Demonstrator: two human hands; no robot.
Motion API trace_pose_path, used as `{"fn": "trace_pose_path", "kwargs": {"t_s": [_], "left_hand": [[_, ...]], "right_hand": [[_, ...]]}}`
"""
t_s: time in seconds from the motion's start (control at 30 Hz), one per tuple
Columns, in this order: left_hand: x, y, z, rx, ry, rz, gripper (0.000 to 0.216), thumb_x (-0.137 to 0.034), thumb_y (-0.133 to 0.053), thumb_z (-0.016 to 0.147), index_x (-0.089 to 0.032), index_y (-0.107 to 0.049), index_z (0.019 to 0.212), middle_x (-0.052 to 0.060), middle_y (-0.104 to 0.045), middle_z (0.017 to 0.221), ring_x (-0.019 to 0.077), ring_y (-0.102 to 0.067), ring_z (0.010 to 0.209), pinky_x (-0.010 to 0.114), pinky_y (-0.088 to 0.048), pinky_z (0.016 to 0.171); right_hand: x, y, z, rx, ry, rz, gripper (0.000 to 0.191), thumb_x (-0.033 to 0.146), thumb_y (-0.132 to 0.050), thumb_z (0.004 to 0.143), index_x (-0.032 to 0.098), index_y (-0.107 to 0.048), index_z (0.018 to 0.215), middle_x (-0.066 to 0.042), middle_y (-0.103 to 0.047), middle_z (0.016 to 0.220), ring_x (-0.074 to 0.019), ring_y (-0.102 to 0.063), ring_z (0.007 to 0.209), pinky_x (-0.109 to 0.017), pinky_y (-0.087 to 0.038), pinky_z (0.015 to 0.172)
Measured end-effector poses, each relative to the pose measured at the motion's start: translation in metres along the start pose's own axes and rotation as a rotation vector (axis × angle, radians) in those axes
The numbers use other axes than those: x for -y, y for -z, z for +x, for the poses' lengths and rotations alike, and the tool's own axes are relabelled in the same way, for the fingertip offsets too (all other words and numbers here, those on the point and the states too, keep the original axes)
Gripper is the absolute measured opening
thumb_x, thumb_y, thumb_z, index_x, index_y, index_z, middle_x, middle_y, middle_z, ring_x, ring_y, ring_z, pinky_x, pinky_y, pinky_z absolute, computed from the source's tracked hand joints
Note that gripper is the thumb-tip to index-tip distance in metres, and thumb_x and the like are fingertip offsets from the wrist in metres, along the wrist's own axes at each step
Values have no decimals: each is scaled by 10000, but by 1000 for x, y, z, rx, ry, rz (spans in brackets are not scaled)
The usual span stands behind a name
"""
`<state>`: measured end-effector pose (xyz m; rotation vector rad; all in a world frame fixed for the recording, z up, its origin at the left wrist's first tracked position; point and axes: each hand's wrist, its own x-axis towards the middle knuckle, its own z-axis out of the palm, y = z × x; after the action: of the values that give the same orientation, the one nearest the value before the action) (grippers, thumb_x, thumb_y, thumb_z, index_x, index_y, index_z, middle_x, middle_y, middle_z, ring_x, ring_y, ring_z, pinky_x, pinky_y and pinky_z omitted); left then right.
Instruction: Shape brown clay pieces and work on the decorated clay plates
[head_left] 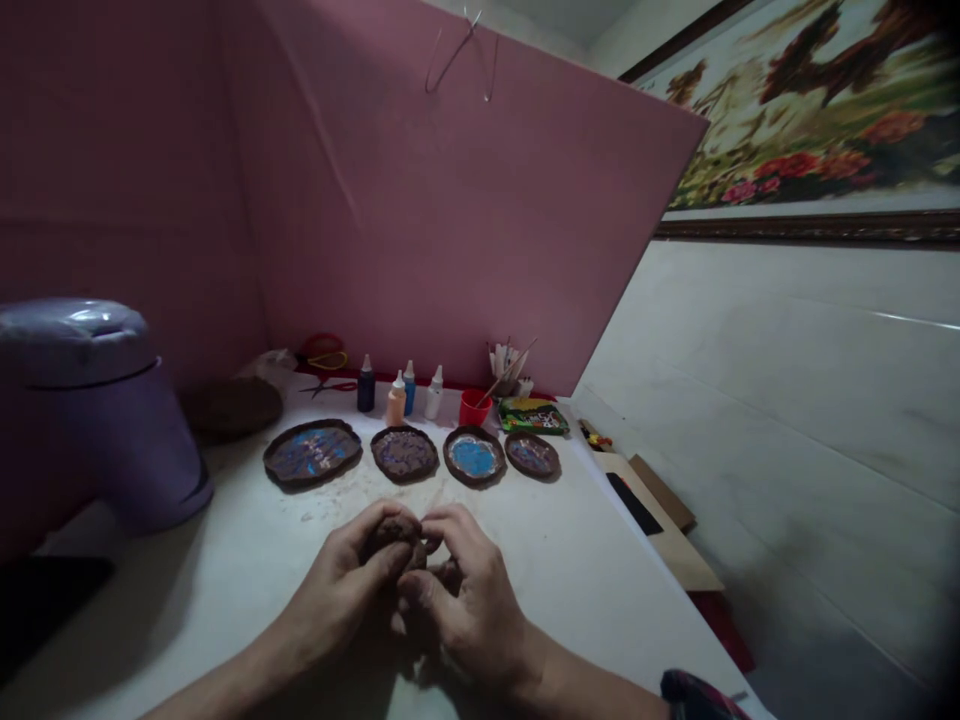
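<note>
Both hands meet low over the white table (585,560), and between them sits a lump of brown clay (395,535). The left hand (341,590) curls around the lump from its side, fingers wrapped over the top and thumb pressed against the front. The right hand (469,590) closes in from the other side, its fingertips touching the clay and its thumb tucked under, so the two hands pinch the same piece together just above the tabletop. A little beyond them, clay crumbs and smears dust the surface. Further back lies a row of four flat clay dishes: the largest dish (311,452) on the left with blue paint across it, a second dish (404,453) with pale markings, a third dish (474,456) with a bright blue centre, and the smallest dish (532,455) at the right end. Behind the row stand small paint bottles (397,392), a red cup (474,408), a holder of sticks and brushes (508,365) and a green tray (533,416). Red-handled scissors (330,386) lie near the pink partition (450,220). A lilac lidded bin (97,410) stands at the far left.
</note>
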<state>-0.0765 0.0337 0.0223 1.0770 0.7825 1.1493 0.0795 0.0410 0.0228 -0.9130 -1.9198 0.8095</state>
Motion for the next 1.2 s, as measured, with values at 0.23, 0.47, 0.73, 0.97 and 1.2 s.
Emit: {"fn": "trace_pose_path", "kwargs": {"t_s": [0.23, 0.47, 0.73, 0.97, 1.2], "left_hand": [[5, -4, -4, -63, 65, -164, 259, -306, -639, 803, -261, -636, 1057, 41, -664, 915, 194, -621, 856, 274, -483, 739], [4, 4, 1, 24, 105, -78, 283, -401, -623, 796, -210, -710, 986, 103, -701, 946, 234, -625, 859, 314, -486, 747], [4, 11, 2, -50, -13, 134, 225, -387, -616, 803, -242, -722, 939, 66, -720, 889, 235, -636, 869, 315, -493, 779], [-10, 12, 6, -105, -109, 292, 300, -423, -656, 758, -185, -728, 927, 51, -709, 811, 180, -615, 728, 240, -484, 645], [-10, 15, 6, 18, -48, 217, 376, -407, -623, 797, -179, -665, 1093, 67, -707, 881, 161, -625, 717, 250, -478, 643]], "right_hand": [[-12, 2, 5, -8, 126, -55, 371, 303, -663, 757, 207, -633, 1113, -93, -571, 1053, -214, -576, 930, -305, -506, 784], [-31, 3, 4, -34, 172, -155, 142, 190, -621, 767, 214, -661, 901, -83, -577, 1065, -203, -578, 926, -287, -505, 741], [-12, 3, 8, -92, 224, -68, 166, 111, -612, 778, 211, -662, 901, -65, -633, 948, -202, -558, 920, -331, -473, 789], [-18, -4, 10, -82, 273, -107, 134, 150, -639, 806, 201, -664, 927, -54, -644, 985, -189, -543, 968, -331, -443, 857], [-24, -2, 14, -136, 315, -182, 97, 153, -634, 812, 189, -666, 896, -62, -646, 960, -188, -547, 941, -333, -451, 842]]}}
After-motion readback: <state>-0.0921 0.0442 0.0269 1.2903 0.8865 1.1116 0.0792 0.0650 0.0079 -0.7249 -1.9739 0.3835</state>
